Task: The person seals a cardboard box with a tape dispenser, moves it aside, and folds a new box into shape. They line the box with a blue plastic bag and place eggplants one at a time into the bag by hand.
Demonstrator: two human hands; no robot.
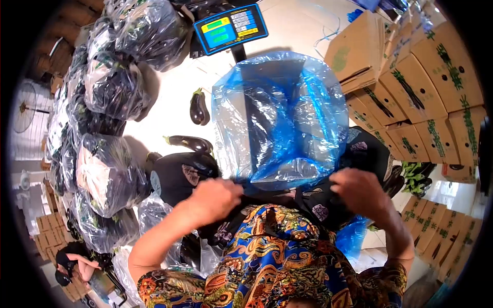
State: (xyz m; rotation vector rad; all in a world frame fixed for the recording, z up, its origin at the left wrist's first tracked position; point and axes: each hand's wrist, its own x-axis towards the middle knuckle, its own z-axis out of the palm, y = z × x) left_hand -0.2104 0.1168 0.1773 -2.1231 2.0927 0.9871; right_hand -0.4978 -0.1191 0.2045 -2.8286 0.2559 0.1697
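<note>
While both hands sit close to the body at the near rim of the blue plastic bag (280, 118), each is curled shut on that rim: the left hand (214, 199) has its fingers folded under and grips the bag's edge on its side, and the right hand (359, 191) does the same on the other side, knuckles up, fingers tucked out of sight beneath the plastic. The two hands are well apart, with the bag's lower edge stretched between them. Both forearms are bent at the elbow and angle inward and upward from the patterned shirt (277, 256), the left one bare and coming in from the lower left, the right one coming in from the lower right. The bag stands open and puffed up in the middle of the view, just in front of the person, with a dark shape showing through it. Beyond the bag is a scale display (230, 26) with a blue frame. Two eggplants (199, 108) lie loose on the pale floor to the left of the bag. Clear bags filled with eggplants (110, 87) are heaped along the left, and cardboard boxes (431, 87) are stacked on the right.
</note>
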